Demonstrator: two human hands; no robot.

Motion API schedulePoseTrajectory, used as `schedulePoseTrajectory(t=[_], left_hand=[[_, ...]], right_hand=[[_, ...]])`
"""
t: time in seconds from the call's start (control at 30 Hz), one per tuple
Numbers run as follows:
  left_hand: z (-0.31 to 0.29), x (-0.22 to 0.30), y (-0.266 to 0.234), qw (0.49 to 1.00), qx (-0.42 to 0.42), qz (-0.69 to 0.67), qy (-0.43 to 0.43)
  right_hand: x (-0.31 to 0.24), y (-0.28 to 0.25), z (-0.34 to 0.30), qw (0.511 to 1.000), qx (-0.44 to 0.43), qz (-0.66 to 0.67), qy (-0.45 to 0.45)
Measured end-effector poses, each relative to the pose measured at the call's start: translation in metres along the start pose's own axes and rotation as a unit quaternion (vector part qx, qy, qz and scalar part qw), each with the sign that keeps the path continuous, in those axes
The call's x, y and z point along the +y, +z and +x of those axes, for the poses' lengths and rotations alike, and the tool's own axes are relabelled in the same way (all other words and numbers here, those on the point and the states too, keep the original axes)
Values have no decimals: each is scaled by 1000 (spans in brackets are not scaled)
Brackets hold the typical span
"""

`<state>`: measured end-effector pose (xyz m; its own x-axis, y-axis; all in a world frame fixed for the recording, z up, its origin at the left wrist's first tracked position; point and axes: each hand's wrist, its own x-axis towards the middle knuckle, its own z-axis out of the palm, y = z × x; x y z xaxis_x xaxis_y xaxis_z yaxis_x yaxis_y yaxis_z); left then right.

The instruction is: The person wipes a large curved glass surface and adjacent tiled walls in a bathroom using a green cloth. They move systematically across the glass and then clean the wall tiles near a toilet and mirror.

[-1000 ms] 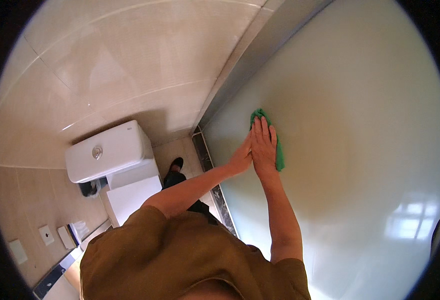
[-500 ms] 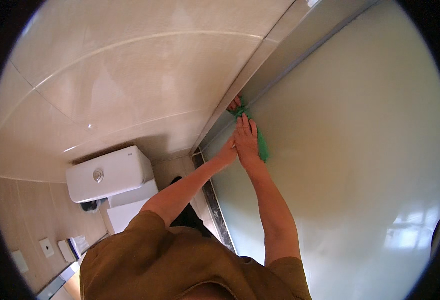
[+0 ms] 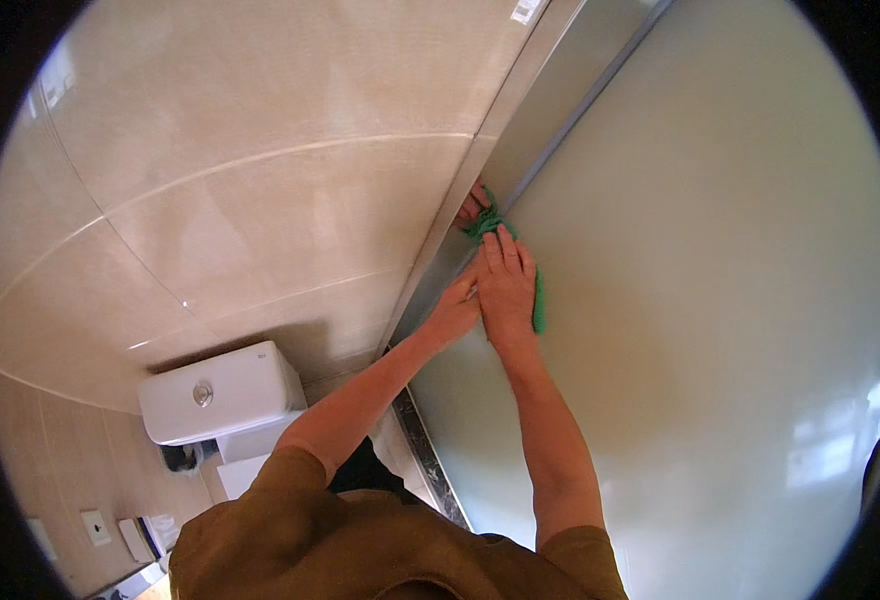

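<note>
Right hand (image 3: 507, 295): lies flat over a green cloth (image 3: 540, 305), its fingers (image 3: 495, 252) straight, nearly together and pointing far; palm side down, spread over the fabric, no curled grip seen. Left hand (image 3: 455, 312): just to the left, touching the thumb side of the right. Its fingertips are partly covered, so cannot tell how far they are open or whether they have hold of any fabric.

Key relation: cloth lies beneath the right hand, on the near-left part of a frosted glass panel (image 3: 700, 280). It shows in two places, a crumpled bunch just beyond the fingertips, slightly left, and a strip along the hand's right edge. Long axis seems to run far-left to near-right; middle hidden. Right hand is on it, so nearer than the left. Bunched end meets a shiny grey strip (image 3: 545, 115) at the panel's left border, where fingers and green fabric appear mirrored.

Surface: panel smooth, pale, with a bright window reflection (image 3: 825, 445) near right.

Room: beige tiled wall (image 3: 290, 220) left of the strip; white toilet tank (image 3: 222, 393) well apart, near left; dark stone sill (image 3: 425, 445) along the panel's near-left foot.
</note>
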<state>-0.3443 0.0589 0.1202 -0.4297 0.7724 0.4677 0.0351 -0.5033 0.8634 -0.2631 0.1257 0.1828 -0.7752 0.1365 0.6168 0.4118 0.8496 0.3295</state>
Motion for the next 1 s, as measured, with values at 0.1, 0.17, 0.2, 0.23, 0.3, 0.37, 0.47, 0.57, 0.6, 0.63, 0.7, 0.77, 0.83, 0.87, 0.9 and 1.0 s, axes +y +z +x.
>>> schedulePoseTrajectory(t=[0.1, 0.17, 0.2, 0.23, 0.3, 0.37, 0.47, 0.57, 0.6, 0.63, 0.7, 0.77, 0.83, 0.87, 0.9, 1.0], left_hand=[[19, 54, 6, 993, -3, 74, 97], [31, 88, 0, 962, -12, 205, 181], [32, 116, -4, 946, -19, 245, 211], [32, 147, -4, 929, -26, 279, 240], [34, 167, -14, 903, 3, 313, 295], [35, 172, -23, 883, 69, 305, 349], [32, 170, -33, 883, 127, 324, 315], [33, 155, -59, 881, 113, 360, 286], [31, 152, -65, 879, 116, 367, 281], [30, 150, -68, 879, 118, 373, 273], [33, 154, -72, 879, 118, 376, 268], [33, 157, -75, 874, 117, 381, 278], [40, 163, -72, 865, 111, 377, 313], [43, 165, -71, 871, 108, 364, 312], [45, 168, -70, 876, 105, 354, 311], [48, 180, -72, 890, 95, 327, 304]], right_hand=[[9, -33, 23, 996, 90, -1, 30], [10, -57, 40, 978, 196, 23, 69], [5, -63, 48, 959, 251, 90, 99], [2, -69, 54, 933, 301, 152, 128], [-11, -69, 68, 886, 349, 257, 161], [-27, -61, 80, 858, 348, 336, 173], [-39, 11, 85, 893, 330, 279, 127], [-43, 31, 103, 877, 345, 295, 157], [-52, 22, 105, 851, 339, 351, 192], [-52, 20, 108, 852, 351, 341, 188], [-48, 15, 117, 853, 378, 315, 177], [-38, -1, 127, 884, 393, 215, 131], [-22, -25, 151, 886, 409, 180, 121], [-13, -40, 162, 890, 412, 162, 113], [-7, -57, 174, 896, 401, 150, 114], [9, -104, 210, 899, 416, 105, 85]])
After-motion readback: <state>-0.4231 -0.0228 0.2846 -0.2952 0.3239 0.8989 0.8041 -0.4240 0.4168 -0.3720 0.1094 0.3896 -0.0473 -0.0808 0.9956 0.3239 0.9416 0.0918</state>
